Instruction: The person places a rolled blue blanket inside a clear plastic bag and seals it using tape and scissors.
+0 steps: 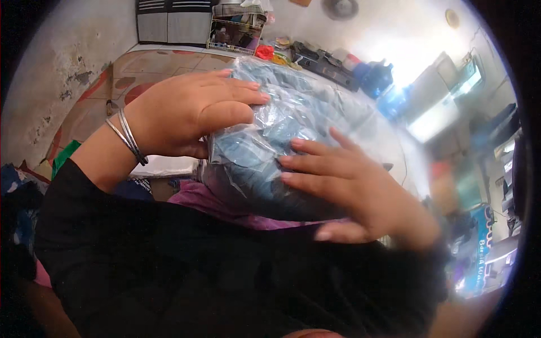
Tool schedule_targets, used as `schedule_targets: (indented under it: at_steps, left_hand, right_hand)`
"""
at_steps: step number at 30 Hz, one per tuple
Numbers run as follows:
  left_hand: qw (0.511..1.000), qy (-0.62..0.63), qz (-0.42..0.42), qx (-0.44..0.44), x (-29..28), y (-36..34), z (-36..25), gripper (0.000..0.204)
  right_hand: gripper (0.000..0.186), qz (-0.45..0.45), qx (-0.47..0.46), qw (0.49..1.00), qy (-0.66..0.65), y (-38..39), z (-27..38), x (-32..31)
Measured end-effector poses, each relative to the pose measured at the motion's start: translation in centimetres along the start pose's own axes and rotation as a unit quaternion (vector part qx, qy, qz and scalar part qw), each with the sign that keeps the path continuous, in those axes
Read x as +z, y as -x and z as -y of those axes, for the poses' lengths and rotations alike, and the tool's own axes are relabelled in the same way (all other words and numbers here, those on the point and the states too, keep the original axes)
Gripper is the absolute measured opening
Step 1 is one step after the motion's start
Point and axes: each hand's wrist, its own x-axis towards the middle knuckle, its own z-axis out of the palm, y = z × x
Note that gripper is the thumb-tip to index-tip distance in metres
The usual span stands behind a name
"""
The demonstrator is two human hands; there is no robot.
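Observation:
A large clear plastic bag [270, 121], packed with light-blue folded material that looks like cloth, lies in front of me and bulges toward the right. My left hand [194, 112], with silver bangles on its wrist, holds the bag's left end. Its fingers bend over the top, and part of its underside is hidden. Against the near side of the bag, my right hand [349, 183] lays its fingertips, spread and fairly straight, with the thumb apart from them. Pink-purple cloth [205, 200] shows beneath the bag.
A wire rack [236, 31] stands by grey cabinets [174, 25] at the back. A red item [264, 52], a black stove-like appliance [324, 65] and blue water jugs [375, 79] line the far wall. White folded material [166, 166] lies left of the bag.

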Motion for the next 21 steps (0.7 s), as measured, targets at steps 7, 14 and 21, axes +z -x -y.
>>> schedule_targets:
  at_steps: [7,14,21]
  left_hand:
    - [0.986,-0.158,-0.027,0.046,-0.5,-0.1,-1.8,0.028]
    - [0.975,-0.066,-0.208,-0.03,3.0,2.1,-0.3,0.037]
    - [0.917,0.017,-0.166,-0.361,27.0,9.3,0.8,0.056]
  right_hand:
    - [0.065,-0.158,0.202,0.966,0.041,6.3,1.1,2.5]
    - [0.081,-0.468,0.226,0.854,0.011,10.7,-4.1,13.9]
    - [0.072,-0.525,0.261,0.48,-0.653,6.9,-8.7,33.0]
